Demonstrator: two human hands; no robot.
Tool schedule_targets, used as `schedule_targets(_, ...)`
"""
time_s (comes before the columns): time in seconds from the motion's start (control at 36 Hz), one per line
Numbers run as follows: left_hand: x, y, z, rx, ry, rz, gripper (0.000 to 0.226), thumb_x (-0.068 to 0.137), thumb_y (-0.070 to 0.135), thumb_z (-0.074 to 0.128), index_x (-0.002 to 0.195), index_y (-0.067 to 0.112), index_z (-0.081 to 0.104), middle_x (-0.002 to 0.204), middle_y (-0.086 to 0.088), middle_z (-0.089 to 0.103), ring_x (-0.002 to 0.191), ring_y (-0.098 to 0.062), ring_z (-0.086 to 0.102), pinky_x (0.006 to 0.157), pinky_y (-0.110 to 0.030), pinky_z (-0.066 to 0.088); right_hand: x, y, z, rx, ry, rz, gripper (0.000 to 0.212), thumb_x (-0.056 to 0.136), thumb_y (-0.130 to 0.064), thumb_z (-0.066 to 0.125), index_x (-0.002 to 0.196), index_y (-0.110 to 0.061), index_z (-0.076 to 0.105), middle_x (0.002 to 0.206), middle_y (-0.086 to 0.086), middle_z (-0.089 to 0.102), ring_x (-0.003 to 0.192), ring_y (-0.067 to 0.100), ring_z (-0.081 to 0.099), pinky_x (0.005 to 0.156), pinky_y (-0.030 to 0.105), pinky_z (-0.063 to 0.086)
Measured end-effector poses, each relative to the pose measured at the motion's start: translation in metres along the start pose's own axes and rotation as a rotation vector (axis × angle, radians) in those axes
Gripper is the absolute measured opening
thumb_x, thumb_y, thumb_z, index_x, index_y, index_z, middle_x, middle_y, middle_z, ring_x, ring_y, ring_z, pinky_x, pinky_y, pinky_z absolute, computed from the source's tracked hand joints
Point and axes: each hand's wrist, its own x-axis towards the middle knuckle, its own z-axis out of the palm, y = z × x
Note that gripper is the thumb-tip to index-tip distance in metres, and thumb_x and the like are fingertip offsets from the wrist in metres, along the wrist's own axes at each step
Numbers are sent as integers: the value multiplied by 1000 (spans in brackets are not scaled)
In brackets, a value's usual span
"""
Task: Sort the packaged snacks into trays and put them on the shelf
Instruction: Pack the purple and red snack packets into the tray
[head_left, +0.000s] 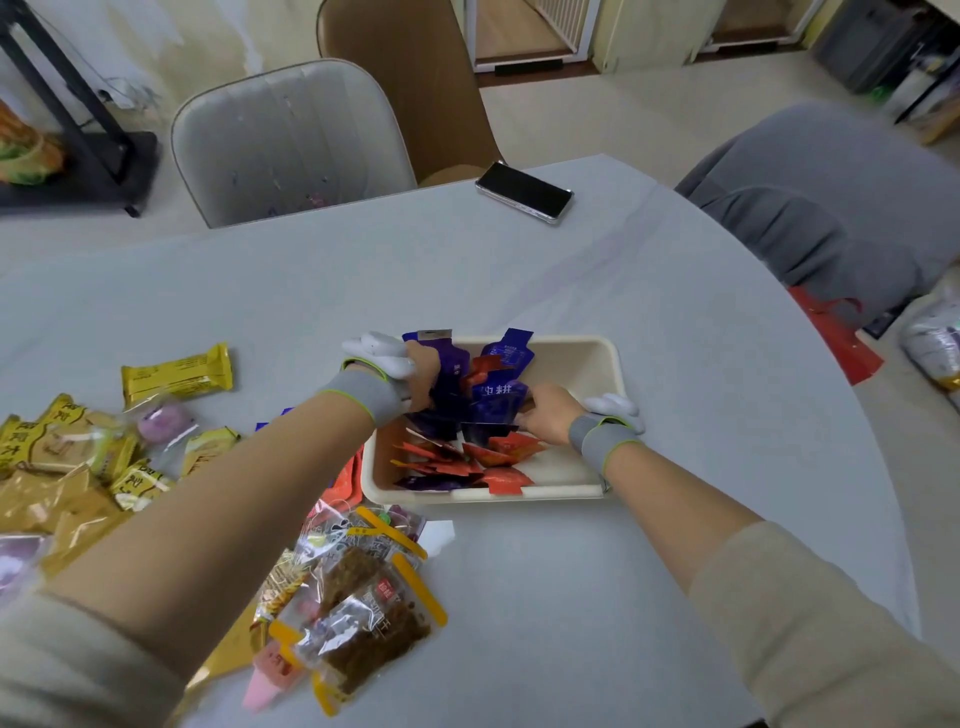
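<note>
**A:** What are your fingers doing?

**B:** My fingers are buried among the purple packets (483, 395) inside the cream tray (615, 364), so I can't see them well. My left hand (423, 376) is curled around a bunch of those packets at the tray's left side. My right hand (548, 418) reaches in from the right and presses against the same bunch; whether it grips any I cannot tell. Both wrists wear grey bands with green edging.

**A:** And closest to you?

**B:** Nearest me, clear packets of brown dried meat (363, 618) with orange-yellow tabs lie on the grey table (623, 291), under my left forearm. A pink packet (267, 675) pokes out beside them.

**A:** Further on?

**B:** The tray's near end holds red packets (485, 457), with the purple ones heaped toward the middle. To my left sits a pile of yellow snack packets (67, 447), and a yellow bar (176, 374) lies just beyond that pile.

**A:** And at the far side?

**B:** A black phone (524, 192) lies near the table's far edge. Behind it stand a pale chair (285, 140) and a brown one (410, 88), and a grey seat (831, 208) sits off to the right.
</note>
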Motion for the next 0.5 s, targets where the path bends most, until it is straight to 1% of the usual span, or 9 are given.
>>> schedule_targets(0.06,-6,3,-12,-37,12,31,26,80,42,68,81,16,63,79,0,62,77,-21,60,70,-27,49,3,5,-2,-51,44,79,23,87,-6,54,107,3,61,113,17,64,105,34,60,90,35,49)
schedule_targets(0.11,-12,7,-29,-71,55,30,32,77,43,70,64,15,60,64,3,59,70,-19,61,64,-28,49,6,8,-4,-65,119,137,16,86,-1,49,100,-1,58,110,18,63,102,35,60,84,33,48)
schedule_targets(0.14,-12,9,-36,-78,96,23,34,76,45,70,61,15,63,61,3,61,68,-19,63,60,-28,48,7,9,-4,-54,143,151,16,86,0,48,99,-3,57,109,18,63,100,35,60,83,33,48)
schedule_targets(0.19,-10,13,-44,-88,191,36,31,75,48,69,70,17,70,70,0,66,73,-23,65,56,-26,45,8,5,-2,-34,156,140,12,86,1,47,94,-5,53,104,17,62,93,33,58,78,33,47)
schedule_targets(0.25,-6,16,-41,-99,280,76,29,77,48,66,82,20,70,83,1,68,82,-25,64,64,-27,49,8,0,2,-20,146,74,8,87,1,48,90,-7,49,93,15,59,84,31,54,69,31,41)
schedule_targets(0.28,-5,17,-38,-102,309,102,27,79,47,64,87,22,68,89,2,67,87,-25,63,68,-30,51,9,-3,6,-10,146,21,9,86,0,50,92,-7,50,92,15,58,84,32,55,67,29,38)
schedule_targets(0.33,-3,21,-32,-104,375,149,26,84,42,60,98,21,66,100,2,63,96,-24,59,74,-33,51,11,-7,11,16,151,-63,18,84,-2,55,102,-7,54,98,15,63,90,34,59,67,27,37)
schedule_targets(0.42,0,24,-24,-64,427,186,25,86,36,58,103,19,66,112,0,55,104,-22,48,71,-31,43,9,-12,10,39,99,-127,21,87,-4,51,107,-7,55,106,15,63,96,32,59,74,30,43)
schedule_targets(0.5,2,25,-21,-9,437,188,22,88,32,56,101,20,69,118,0,53,107,-23,44,76,-28,34,8,-16,5,46,52,-156,24,88,-3,47,111,-5,54,112,15,61,102,32,56,87,35,46)
